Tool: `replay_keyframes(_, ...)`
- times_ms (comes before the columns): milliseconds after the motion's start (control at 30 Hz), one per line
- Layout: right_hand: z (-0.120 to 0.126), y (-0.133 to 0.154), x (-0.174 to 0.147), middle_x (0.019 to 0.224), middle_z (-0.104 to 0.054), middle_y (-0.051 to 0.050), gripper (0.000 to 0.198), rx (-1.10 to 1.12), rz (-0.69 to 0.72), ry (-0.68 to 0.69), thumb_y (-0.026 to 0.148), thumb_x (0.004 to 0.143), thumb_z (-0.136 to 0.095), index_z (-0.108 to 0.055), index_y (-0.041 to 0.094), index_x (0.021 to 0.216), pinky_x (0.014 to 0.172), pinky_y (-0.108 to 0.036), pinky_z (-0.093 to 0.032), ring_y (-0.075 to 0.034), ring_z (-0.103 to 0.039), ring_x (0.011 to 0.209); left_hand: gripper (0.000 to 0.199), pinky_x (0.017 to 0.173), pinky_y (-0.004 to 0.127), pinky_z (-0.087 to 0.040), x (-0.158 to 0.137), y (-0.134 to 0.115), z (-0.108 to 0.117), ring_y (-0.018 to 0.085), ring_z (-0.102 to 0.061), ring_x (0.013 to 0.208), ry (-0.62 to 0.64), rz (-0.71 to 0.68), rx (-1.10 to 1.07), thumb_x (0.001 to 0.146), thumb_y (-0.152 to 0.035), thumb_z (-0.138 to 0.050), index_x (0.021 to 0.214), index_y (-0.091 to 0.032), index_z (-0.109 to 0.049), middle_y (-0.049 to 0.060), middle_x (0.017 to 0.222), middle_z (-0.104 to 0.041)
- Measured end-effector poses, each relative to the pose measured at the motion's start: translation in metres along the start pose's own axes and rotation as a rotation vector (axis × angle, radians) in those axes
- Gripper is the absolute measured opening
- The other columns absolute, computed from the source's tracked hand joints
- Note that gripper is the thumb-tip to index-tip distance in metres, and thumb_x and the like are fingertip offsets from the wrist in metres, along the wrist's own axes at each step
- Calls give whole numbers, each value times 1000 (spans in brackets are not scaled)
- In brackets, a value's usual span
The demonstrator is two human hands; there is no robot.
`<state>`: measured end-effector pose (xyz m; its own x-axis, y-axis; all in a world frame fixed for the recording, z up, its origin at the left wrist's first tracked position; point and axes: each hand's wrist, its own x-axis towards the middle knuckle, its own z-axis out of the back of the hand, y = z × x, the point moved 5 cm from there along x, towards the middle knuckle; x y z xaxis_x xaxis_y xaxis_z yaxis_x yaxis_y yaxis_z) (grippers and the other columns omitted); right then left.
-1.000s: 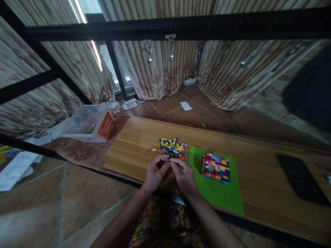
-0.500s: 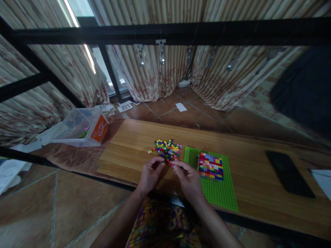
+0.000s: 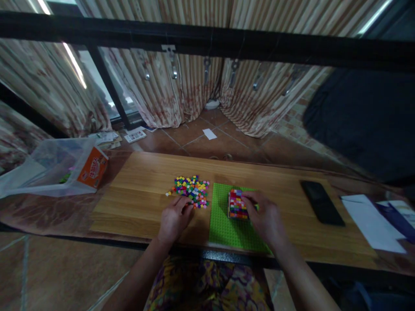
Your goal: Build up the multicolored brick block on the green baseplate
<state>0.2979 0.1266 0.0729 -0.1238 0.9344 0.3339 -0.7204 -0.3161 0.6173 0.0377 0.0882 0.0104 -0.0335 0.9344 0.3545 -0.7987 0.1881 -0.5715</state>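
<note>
A loose pile of small colourful building bricks [image 3: 192, 186] lies on the wooden board. My left hand [image 3: 175, 216] is at the pile's near edge, thumb and forefinger pinched together. Whatever is between those fingertips is too small to make out. To the right, a block built of many coloured bricks [image 3: 236, 205] stands on a green studded baseplate [image 3: 223, 233]. My right hand [image 3: 266, 216] reaches over the baseplate, its pinched fingertips touching the top of the built block. The hand covers the block's right side and hides anything held there.
A black phone [image 3: 322, 203] and white papers [image 3: 372, 222] lie at the right. On the left stands a clear plastic bin [image 3: 55, 190] with an orange label. A dark metal bar [image 3: 207, 36] crosses above, with curtains behind. The table's front edge [image 3: 227, 255] is close to my lap.
My right hand has moved right, from the pile to the top of the built block. My left hand stays by the pile. The view has shifted to the right.
</note>
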Motion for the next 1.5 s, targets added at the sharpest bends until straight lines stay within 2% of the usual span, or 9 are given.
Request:
replay_keyframes(133, -13, 6, 13, 92, -66, -8, 24, -130, 146, 78, 28, 92, -47, -69, 19, 89, 82, -37, -49, -22, -60, 88, 9, 74, 27, -51, -1, -2, 2, 17, -64, 83, -15, -21, 9, 84, -24, -61, 93, -21, -62, 3, 90, -67)
replay_keyframes(267, -24, 4, 18, 96, -63, -9, 24, -225, 201, 103, 26, 92, -47, -69, 21, 85, 84, -39, -48, -24, -56, 93, 9, 74, 27, -51, -1, -4, 4, 16, -64, 82, -22, -28, -15, 85, -25, -61, 94, -21, -61, 3, 90, -67)
replay_keyframes(400, -27, -1, 19, 98, -62, -9, 19, -228, 174, 87, 25, 88, -52, -69, 20, 82, 84, -38, -48, -23, -56, 93, 9, 74, 27, -52, -1, -2, 4, 16, -64, 82, -22, -17, -32, 85, -26, -61, 93, -21, -61, 3, 90, -67)
replay_keyframes(700, -24, -8, 19, 94, -64, -6, 16, -50, 17, 31, 29, 85, -56, -69, 21, 80, 84, -36, -48, -20, -60, 88, 8, 72, 25, -51, -2, -2, 4, 15, -64, 80, -32, -16, -47, 86, -26, -61, 93, -22, -61, 2, 89, -67)
replay_keyframes(1067, -17, -13, 14, 93, -65, -6, 18, 66, -15, -28, 36, 84, -59, -69, 21, 81, 79, -36, -50, -21, -61, 87, 7, 72, 26, -51, -2, -2, 5, 15, -65, 81, -22, -6, -53, 86, -25, -60, 92, -22, -61, 2, 89, -67)
replay_keyframes(1300, -17, -19, 18, 98, -68, -8, 24, 59, -9, -64, 38, 88, -53, -69, 20, 92, 88, -41, -46, -23, -60, 95, 7, 70, 25, -50, -2, -2, 5, 15, -65, 79, -11, 9, -57, 86, -26, -59, 92, -22, -61, 2, 88, -68)
replay_keyframes(1500, -30, -23, 24, 98, -69, -9, 31, -25, -46, 16, 41, 89, -48, -70, 20, 91, 90, -44, -43, -25, -59, 95, 8, 71, 24, -50, -3, 1, 3, 15, -64, 79, -7, 22, -52, 87, -26, -58, 93, -22, -61, 2, 89, -67)
